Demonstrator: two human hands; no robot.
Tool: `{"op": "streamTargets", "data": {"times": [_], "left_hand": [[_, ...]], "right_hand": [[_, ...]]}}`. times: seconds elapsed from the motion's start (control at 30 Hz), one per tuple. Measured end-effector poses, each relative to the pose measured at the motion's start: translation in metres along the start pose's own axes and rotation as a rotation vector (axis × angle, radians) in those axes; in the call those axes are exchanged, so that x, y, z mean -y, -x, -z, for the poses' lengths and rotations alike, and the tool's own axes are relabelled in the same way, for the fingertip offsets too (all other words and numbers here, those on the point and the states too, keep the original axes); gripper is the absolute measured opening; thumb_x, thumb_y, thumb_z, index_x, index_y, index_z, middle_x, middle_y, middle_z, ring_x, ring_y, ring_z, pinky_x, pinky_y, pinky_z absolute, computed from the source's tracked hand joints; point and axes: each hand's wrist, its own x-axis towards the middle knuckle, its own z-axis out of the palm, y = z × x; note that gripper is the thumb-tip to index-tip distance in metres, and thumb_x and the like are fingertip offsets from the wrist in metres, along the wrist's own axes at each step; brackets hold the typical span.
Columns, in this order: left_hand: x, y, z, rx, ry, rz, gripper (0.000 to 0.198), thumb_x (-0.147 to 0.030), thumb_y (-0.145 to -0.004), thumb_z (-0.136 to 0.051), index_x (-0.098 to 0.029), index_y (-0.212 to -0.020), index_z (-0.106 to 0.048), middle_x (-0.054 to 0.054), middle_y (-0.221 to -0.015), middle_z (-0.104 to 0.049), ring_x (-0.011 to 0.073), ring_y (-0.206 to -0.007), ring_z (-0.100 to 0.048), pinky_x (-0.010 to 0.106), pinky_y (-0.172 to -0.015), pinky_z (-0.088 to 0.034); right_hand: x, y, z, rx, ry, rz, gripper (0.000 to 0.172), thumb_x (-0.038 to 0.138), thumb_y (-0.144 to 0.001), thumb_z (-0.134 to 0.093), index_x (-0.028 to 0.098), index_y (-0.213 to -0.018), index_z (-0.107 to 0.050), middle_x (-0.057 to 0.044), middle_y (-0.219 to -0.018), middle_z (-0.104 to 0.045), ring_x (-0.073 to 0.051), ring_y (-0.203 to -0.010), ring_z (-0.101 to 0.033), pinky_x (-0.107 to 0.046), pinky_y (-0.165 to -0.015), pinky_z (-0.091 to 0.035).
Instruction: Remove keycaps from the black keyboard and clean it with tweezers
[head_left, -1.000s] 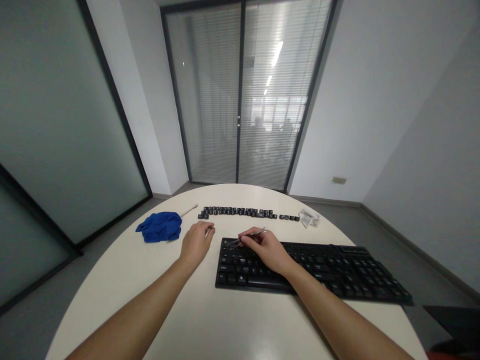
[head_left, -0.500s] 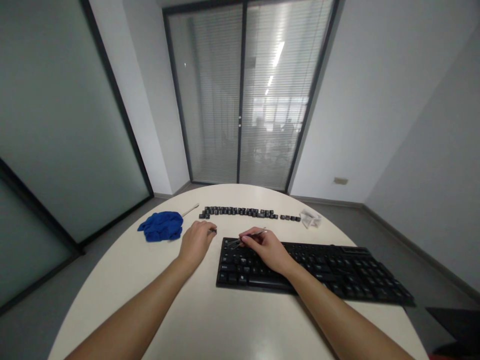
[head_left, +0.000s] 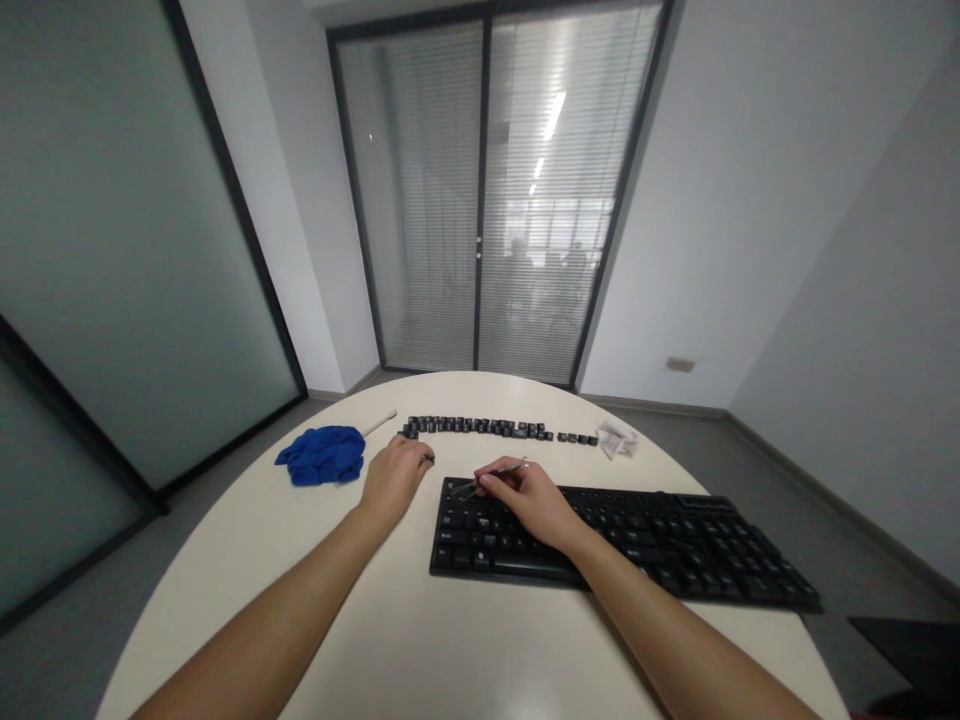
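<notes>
A black keyboard (head_left: pixel 660 545) lies on the round white table (head_left: pixel 420 640). My right hand (head_left: pixel 529 497) rests over its upper left keys, fingers pinched on thin metal tweezers (head_left: pixel 491 476) whose tips point left. My left hand (head_left: pixel 391 474) lies on the table just left of the keyboard, fingers curled round a small dark piece that I cannot make out clearly. Beyond both hands a row of loose black keycaps (head_left: pixel 487 428) is lined up across the table.
A crumpled blue cloth (head_left: pixel 321 454) lies at the left, with a thin pale stick (head_left: pixel 379 422) behind it. A small crumpled clear wrapper (head_left: pixel 618 438) sits at the row's right end. Glass doors with blinds stand behind the table.
My left hand has slid a little forward toward the left end of the keycap row. My right hand with the tweezers has stayed over the keyboard's upper left.
</notes>
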Motion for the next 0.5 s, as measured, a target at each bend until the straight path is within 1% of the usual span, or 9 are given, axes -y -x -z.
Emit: {"op": "streamTargets", "data": {"times": [0.1, 0.3, 0.5], "left_hand": [[0.004, -0.009, -0.005, -0.001, -0.007, -0.025, 0.013, -0.022, -0.088, -0.059, -0.025, -0.093, -0.071, 0.007, -0.097, -0.069, 0.0268, -0.105, -0.054, 0.035, -0.087, -0.046], [0.021, -0.029, -0.013, -0.045, -0.029, -0.031, 0.013, -0.02, -0.087, -0.06, -0.023, -0.091, -0.072, 0.007, -0.105, -0.064, 0.0271, -0.11, -0.049, 0.04, -0.1, -0.04], [0.031, -0.039, -0.02, -0.062, -0.044, -0.032, 0.014, -0.02, -0.087, -0.06, -0.024, -0.09, -0.072, 0.007, -0.109, -0.063, 0.0279, -0.112, -0.047, 0.039, -0.096, -0.042]], "right_hand": [[-0.001, -0.001, 0.001, 0.002, 0.002, -0.002, 0.031, 0.045, -0.083, -0.066, 0.016, -0.093, -0.07, -0.006, -0.081, -0.074, -0.021, -0.081, -0.069, -0.035, -0.081, -0.052], [-0.006, -0.001, 0.001, 0.002, -0.004, 0.001, 0.03, 0.043, -0.084, -0.066, 0.015, -0.094, -0.07, -0.007, -0.082, -0.074, -0.02, -0.08, -0.069, -0.034, -0.081, -0.052], [-0.006, 0.0, 0.001, 0.002, 0.0, 0.004, 0.027, 0.041, -0.084, -0.066, 0.016, -0.093, -0.07, -0.006, -0.081, -0.074, -0.02, -0.08, -0.069, -0.033, -0.08, -0.052]]}}
